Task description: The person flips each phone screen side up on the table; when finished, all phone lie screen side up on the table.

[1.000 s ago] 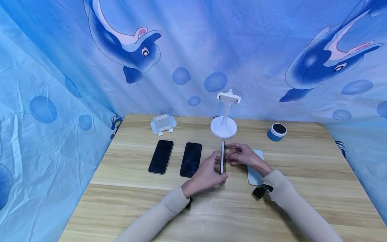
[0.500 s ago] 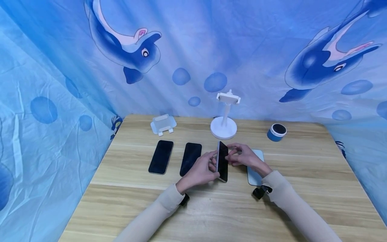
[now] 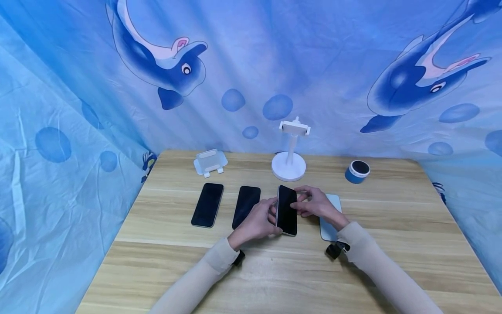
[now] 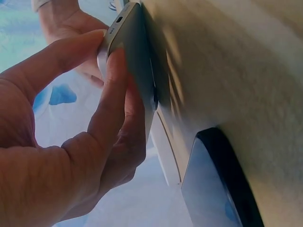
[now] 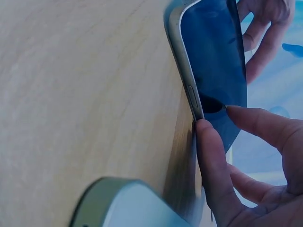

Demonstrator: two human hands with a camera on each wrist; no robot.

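Head view: left hand (image 3: 256,220) hides the lower right of the middle phone (image 3: 244,205) from us; right hand (image 3: 318,205) blocks part of the pale slab (image 3: 328,232). We lose both sleeves (image 3: 196,277) at the bottom edge. Right wrist view: held phone (image 5: 213,52) cropped up top, slab blurred and cut off below. We can't see the held phone's back from the head.

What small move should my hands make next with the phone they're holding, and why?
Probably ease the held phone down flat, screen up, onto the table: left hand and right hand hold it tilted, while the black phone to its left lies flat, screen up.
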